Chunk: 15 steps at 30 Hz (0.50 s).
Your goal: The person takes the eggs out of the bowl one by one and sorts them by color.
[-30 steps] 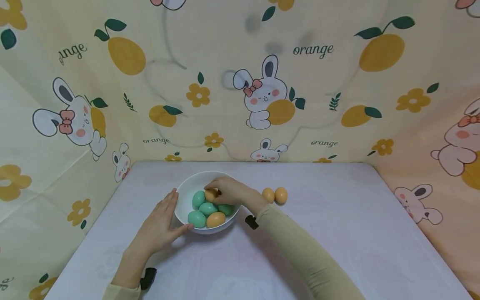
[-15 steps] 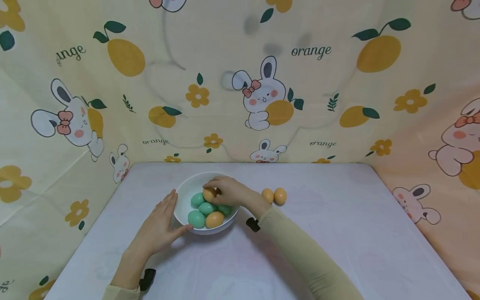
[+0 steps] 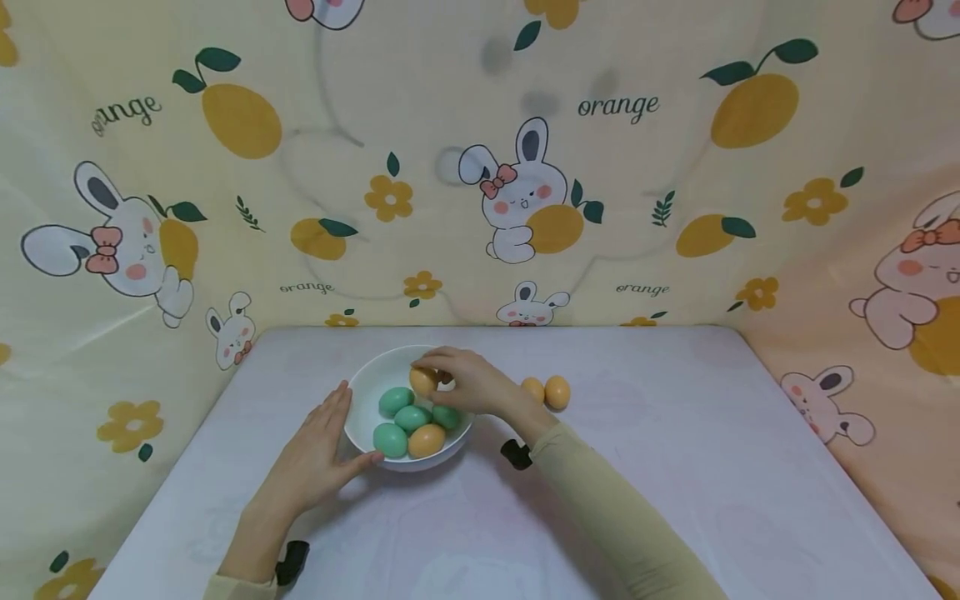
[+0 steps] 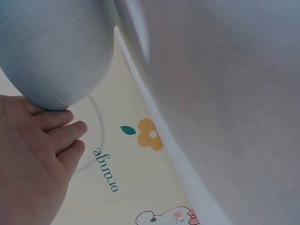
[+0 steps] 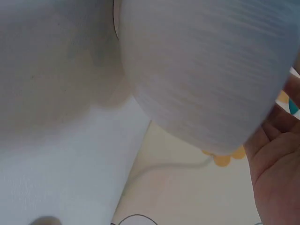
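Note:
In the head view a white bowl [image 3: 367, 400] holds several green eggs [image 3: 390, 439] and an orange egg [image 3: 427, 440] near its front rim. My right hand [image 3: 472, 383] reaches over the bowl's right side, pinching another orange egg [image 3: 423, 382] between thumb and fingers above the bowl's back part. My left hand [image 3: 315, 454] lies along the bowl's left side, fingers fairly straight and thumb at the front rim. In the left wrist view, the left fingers [image 4: 65, 136] rest against the bowl's outer wall [image 4: 61, 56]. The right wrist view shows the bowl's outside [image 5: 201, 79]; the pinched egg is hidden there.
Two more orange eggs [image 3: 557, 392] lie side by side on the white tabletop [image 3: 637, 467], right of the bowl and partly behind the right wrist. A printed cloth [image 3: 420, 100] with rabbits and oranges rises behind the table and on both sides.
The right hand has lifted the pinched orange egg slightly from among the others. The left hand stays at the bowl, and the head view has shifted a little.

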Motion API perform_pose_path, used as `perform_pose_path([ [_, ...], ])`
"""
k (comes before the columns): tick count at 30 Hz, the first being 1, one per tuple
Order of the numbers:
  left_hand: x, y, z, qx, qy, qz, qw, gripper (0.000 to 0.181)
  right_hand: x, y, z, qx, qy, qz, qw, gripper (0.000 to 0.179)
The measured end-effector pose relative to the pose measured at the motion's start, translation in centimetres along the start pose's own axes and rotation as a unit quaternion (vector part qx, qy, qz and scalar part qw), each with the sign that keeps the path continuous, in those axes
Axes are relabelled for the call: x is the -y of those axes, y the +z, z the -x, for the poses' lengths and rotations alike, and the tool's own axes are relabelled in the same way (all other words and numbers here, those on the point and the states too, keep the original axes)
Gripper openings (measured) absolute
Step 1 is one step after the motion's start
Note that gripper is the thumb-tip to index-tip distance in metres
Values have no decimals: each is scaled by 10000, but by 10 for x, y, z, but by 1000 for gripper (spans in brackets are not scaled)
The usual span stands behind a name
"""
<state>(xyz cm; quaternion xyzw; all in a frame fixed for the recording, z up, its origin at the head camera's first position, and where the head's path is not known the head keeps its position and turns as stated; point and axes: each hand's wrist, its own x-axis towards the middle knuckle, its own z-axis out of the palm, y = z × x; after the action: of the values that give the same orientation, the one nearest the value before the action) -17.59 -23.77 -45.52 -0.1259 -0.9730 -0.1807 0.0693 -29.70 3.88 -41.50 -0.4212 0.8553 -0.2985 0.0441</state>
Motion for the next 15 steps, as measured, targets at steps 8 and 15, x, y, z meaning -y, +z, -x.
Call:
perform_pose_path([
  [8,-2,1,0,112,-121,16,9999,113,-1,-8,15,-482,-36,-327,9983,51],
  [15,-2,2,1,138,-176,-2,9997,115,-6,-10,25,-908,-277,-524,9941,52],
])
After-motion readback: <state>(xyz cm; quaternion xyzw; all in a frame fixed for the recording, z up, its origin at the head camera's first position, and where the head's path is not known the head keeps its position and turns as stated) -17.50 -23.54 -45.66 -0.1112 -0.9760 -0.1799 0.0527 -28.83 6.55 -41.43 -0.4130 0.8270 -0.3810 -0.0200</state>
